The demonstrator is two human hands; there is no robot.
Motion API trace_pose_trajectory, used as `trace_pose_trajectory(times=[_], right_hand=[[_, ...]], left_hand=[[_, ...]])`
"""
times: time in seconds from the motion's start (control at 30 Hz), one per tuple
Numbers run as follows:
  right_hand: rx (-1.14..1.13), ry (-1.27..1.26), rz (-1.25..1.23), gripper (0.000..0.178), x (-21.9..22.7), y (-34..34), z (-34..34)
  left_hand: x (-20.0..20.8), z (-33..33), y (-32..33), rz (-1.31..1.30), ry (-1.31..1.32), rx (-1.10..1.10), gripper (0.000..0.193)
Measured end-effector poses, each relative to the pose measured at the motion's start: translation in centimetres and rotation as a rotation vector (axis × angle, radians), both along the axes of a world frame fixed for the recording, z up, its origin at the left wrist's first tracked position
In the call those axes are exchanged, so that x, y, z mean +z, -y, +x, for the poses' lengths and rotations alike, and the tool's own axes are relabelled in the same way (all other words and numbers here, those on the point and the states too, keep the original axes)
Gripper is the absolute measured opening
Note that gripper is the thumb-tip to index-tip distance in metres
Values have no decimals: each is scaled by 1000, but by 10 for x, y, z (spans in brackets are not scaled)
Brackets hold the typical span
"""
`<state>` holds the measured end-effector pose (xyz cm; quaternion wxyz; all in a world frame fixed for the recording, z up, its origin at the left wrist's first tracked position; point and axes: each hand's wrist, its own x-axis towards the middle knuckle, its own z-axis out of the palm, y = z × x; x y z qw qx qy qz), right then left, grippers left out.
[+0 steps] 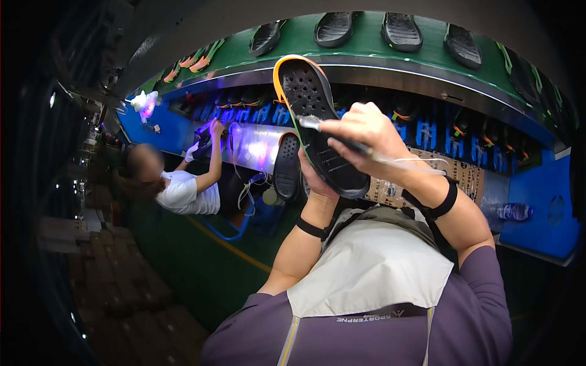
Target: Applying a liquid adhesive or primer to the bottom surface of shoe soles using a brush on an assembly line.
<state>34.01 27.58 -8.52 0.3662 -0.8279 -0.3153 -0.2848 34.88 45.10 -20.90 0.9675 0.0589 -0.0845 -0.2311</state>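
Though the left hand (317, 177) hides behind the black shoe sole (320, 125) it grips, the right hand (360, 131) pinches a brush (342, 139) — green conveyor (366, 43) above, dim room.

Wearer had on a dull purple short-sleeved top (476, 317) with a pale grey-white front panel (366, 268), olive-grey at its upper edge. Small lettering ran along the panel's lower seam, with thin yellow piping beside it. Black band on left wrist (310, 228), wider black strap on right wrist (441, 202). Both hands bare, forearms uncovered.
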Motion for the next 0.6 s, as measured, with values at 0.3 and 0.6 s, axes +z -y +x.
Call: trace_pose_trajectory(times=[0.3,0.6], right_hand=[[111,-163,-42,27,7,1,-12],[420,-253,-140,37,15,5,-17]], left_hand=[[17,16,-13,343,56,124,97],[45,37,-21,-55,180,-75,109]])
